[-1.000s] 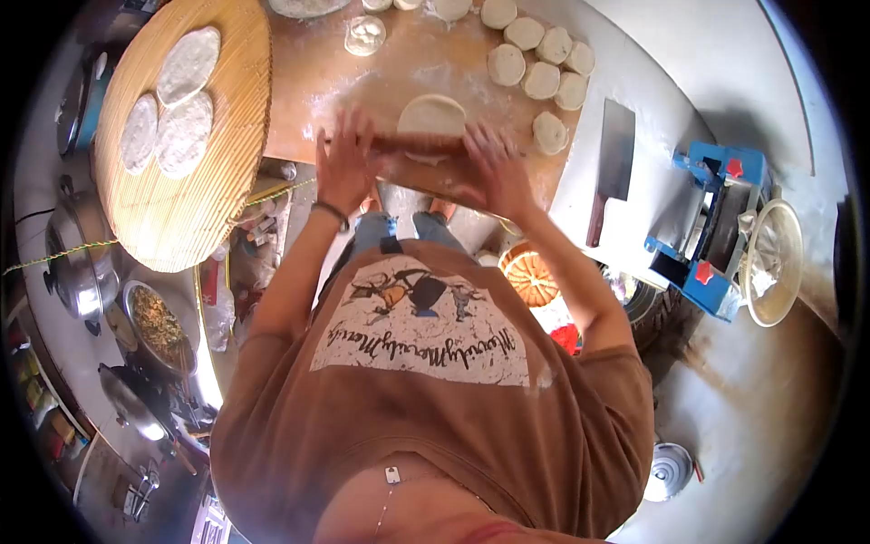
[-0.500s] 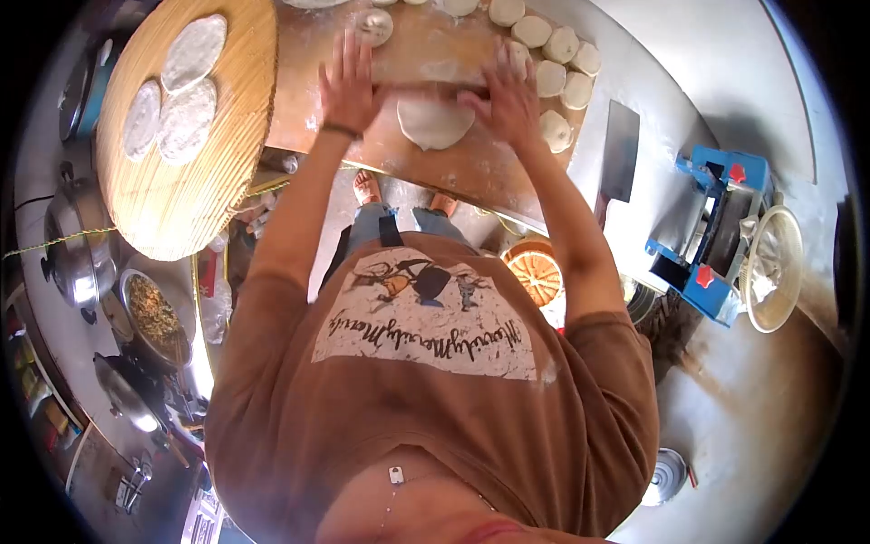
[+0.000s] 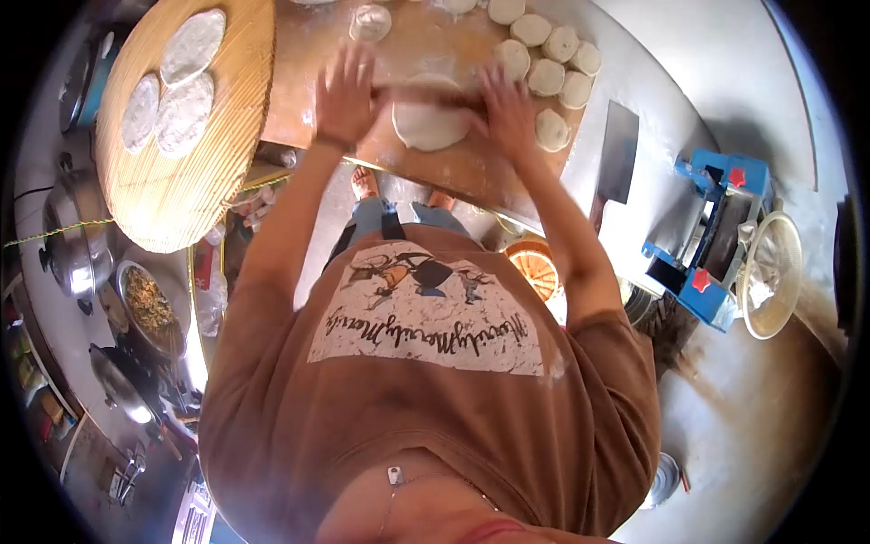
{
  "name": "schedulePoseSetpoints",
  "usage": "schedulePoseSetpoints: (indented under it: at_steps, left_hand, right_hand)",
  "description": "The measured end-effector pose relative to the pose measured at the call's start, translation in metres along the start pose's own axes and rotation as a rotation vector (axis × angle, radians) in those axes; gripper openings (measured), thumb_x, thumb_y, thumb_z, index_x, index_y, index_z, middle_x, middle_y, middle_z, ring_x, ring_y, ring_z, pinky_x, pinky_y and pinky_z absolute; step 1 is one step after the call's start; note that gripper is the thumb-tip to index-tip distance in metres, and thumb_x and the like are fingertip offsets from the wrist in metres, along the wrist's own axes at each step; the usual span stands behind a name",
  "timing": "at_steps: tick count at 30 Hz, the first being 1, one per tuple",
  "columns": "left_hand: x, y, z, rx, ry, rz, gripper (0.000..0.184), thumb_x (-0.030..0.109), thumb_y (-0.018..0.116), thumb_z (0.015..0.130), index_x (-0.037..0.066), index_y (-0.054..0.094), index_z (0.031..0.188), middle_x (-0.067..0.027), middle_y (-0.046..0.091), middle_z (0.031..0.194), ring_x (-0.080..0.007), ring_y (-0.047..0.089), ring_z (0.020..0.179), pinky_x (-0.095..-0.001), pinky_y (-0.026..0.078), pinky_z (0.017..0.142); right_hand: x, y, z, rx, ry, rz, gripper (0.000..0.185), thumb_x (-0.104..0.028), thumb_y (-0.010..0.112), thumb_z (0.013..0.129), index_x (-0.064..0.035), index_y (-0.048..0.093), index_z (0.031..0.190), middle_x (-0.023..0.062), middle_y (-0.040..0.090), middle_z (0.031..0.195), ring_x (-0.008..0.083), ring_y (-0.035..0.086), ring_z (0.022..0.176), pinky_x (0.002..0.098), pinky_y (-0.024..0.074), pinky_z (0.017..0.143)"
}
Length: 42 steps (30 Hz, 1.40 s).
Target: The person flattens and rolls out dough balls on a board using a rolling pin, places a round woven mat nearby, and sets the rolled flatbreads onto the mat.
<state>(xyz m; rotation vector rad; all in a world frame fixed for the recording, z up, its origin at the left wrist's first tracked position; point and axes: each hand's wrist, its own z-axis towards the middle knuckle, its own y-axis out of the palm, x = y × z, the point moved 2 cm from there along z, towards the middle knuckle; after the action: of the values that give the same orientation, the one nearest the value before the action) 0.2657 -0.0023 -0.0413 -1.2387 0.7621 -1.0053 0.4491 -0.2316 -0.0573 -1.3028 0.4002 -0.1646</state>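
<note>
A wooden rolling pin (image 3: 424,94), smeared by motion, spans the gap between my two hands and crosses a flat round of dough (image 3: 428,127). My left hand (image 3: 346,98) presses palm down on the pin's left end, fingers stretched forward, and my right hand (image 3: 507,109) does the same at the right end. The dough shows on both sides of the pin, on a floured wooden board (image 3: 412,50). Beyond my left hand is a small dough disc (image 3: 371,23). Several thick dough pieces (image 3: 546,78) sit around and beyond my right hand.
A round woven tray (image 3: 227,181) at left bears three rolled dough rounds (image 3: 186,113). Right of the board lie a cleaver (image 3: 620,150), a blue roller machine (image 3: 711,236) and a pale basket (image 3: 772,276). A bowl of chopped filling (image 3: 149,304) stands at lower left.
The rolling pin and both hands have shifted slightly over the dough, my right hand a little toward me. The dough round now shows beyond the pin as well. The whole view has shifted slightly.
</note>
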Motion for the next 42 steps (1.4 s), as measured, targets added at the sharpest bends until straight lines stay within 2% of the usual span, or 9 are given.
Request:
schedulePoseSetpoints:
  at_steps: [3,9,15,19,21,26,34,39,42]
  left_hand:
    - [0.036,-0.034,-0.101,-0.266,0.082,-0.010,0.080,0.059,0.053,0.094,0.014,0.033,0.157,-0.0079,0.023,0.167,-0.0261,0.019,0.155,-0.0554,0.021,0.121]
    - [-0.003,0.012,-0.020,0.006,-0.081,-0.038,0.078,0.049,0.054,0.096,0.007,0.030,0.157,-0.0118,0.030,0.164,-0.0346,0.028,0.150,-0.0553,0.029,0.116]
    - [0.039,-0.020,-0.138,-0.295,0.116,-0.090,0.082,0.060,0.051,0.094,0.013,0.031,0.158,-0.0051,0.025,0.167,-0.0276,0.020,0.155,-0.0546,0.017,0.122]
    - [0.013,0.007,-0.085,-0.215,0.079,0.236,0.079,0.056,0.051,0.096,0.012,0.030,0.158,-0.0071,0.023,0.168,-0.0278,0.022,0.154,-0.0588,0.020,0.121]
    - [-0.011,0.021,-0.026,-0.045,-0.049,-0.034,0.079,0.055,0.050,0.097,0.008,0.029,0.158,-0.0123,0.026,0.166,-0.0303,0.024,0.153,-0.0593,0.025,0.118]
    - [0.015,-0.008,-0.123,-0.208,0.122,0.011,0.091,0.058,0.062,0.087,0.016,0.027,0.159,-0.0069,0.023,0.166,-0.0267,0.021,0.154,-0.0552,0.019,0.122]
    - [-0.021,0.007,-0.021,-0.085,-0.020,0.026,0.080,0.063,0.047,0.097,0.012,0.033,0.157,-0.0096,0.029,0.165,-0.0321,0.022,0.153,-0.0578,0.026,0.118]
    - [0.013,-0.018,-0.104,0.090,0.133,-0.291,0.049,0.019,0.070,0.081,0.003,0.060,0.126,-0.0185,0.060,0.130,-0.0322,0.056,0.125,-0.0473,0.045,0.098]
    - [0.029,-0.041,-0.120,0.053,0.022,-0.376,0.036,0.012,0.069,0.077,0.004,0.064,0.112,-0.0144,0.066,0.112,-0.0322,0.061,0.112,-0.0474,0.045,0.097]
  right_hand:
    - [-0.029,-0.031,-0.078,-0.166,-0.079,0.158,0.091,-0.049,0.072,0.084,-0.0043,0.034,0.153,0.0152,0.042,0.155,0.0344,0.032,0.148,0.0542,0.0218,0.122]
    - [-0.007,-0.007,-0.006,0.001,-0.063,0.099,0.079,-0.044,0.067,0.090,-0.0072,0.038,0.153,0.0143,0.040,0.157,0.0345,0.029,0.150,0.0536,0.0212,0.122]
    - [-0.035,-0.028,-0.108,-0.201,-0.096,0.209,0.088,-0.048,0.068,0.087,-0.0064,0.031,0.156,0.0152,0.036,0.160,0.0359,0.030,0.149,0.0554,0.0220,0.121]
    - [-0.023,-0.014,-0.051,-0.083,-0.099,0.090,0.090,-0.052,0.067,0.087,-0.0068,0.031,0.156,0.0144,0.035,0.161,0.0344,0.031,0.149,0.0552,0.0223,0.121]
    - [-0.017,-0.011,-0.006,-0.029,-0.012,-0.004,0.090,-0.053,0.067,0.087,-0.0070,0.032,0.156,0.0141,0.034,0.161,0.0335,0.032,0.149,0.0554,0.0227,0.121]
    - [-0.047,-0.026,-0.105,-0.150,-0.109,0.147,0.083,-0.051,0.064,0.090,-0.0077,0.036,0.154,0.0132,0.036,0.161,0.0341,0.032,0.148,0.0544,0.0220,0.121]
    - [-0.041,-0.009,-0.015,0.024,0.046,0.121,0.072,-0.045,0.062,0.094,-0.0095,0.040,0.153,0.0136,0.040,0.158,0.0313,0.030,0.150,0.0543,0.0217,0.121]
    - [-0.058,-0.030,-0.086,-0.014,-0.115,0.225,0.062,-0.031,0.072,0.090,-0.0084,0.049,0.144,0.0157,0.054,0.145,0.0332,0.049,0.136,0.0491,0.0384,0.112]
    - [-0.047,-0.024,-0.060,-0.303,0.239,0.398,0.052,-0.027,0.074,0.086,-0.0075,0.059,0.131,0.0162,0.065,0.125,0.0359,0.060,0.117,0.0477,0.0487,0.096]
